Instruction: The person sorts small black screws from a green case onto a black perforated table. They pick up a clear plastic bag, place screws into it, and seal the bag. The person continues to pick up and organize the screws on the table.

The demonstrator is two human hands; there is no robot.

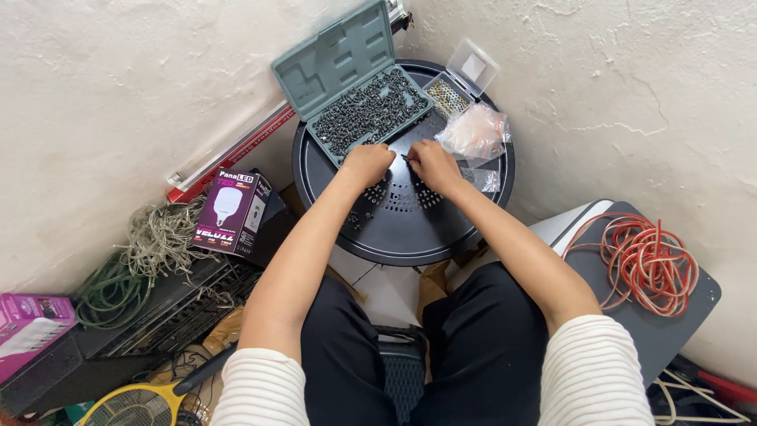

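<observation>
a seated person in black trousers and a striped white top bends over a round black tray table (473, 229) set in the corner of a rough white wall, both bare hands meeting near its middle. the left hand (367, 164) is curled with fingers drawn together at the lower edge of an open grey-green plastic case (347, 59), whose bottom half is heaped with small dark screws (371, 110); what it pinches, if anything, cannot be told from this height. the right hand (432, 163) sits just beside it, fingers bunched and pressed together around a small dark piece too tiny to identify. a few loose dark screws lie on the tray under and below the hands. just beyond the right hand rests a crumpled clear plastic bag (475, 132) with pale pinkish contents, and behind that a small clear box (448, 96) with its lid up, holding light-coloured bits. to the person's left on the floor are a purple bulb carton (233, 211), a tangle of pale and green wire (150, 252), a second pink carton (31, 327) at the frame's edge, and a yellow racket-shaped swatter (130, 404). to the right, a coil of red-orange cable (650, 264) lies on a dark grey stool (694, 308). a long red and white strip (236, 150) leans along the wall behind the case.
</observation>
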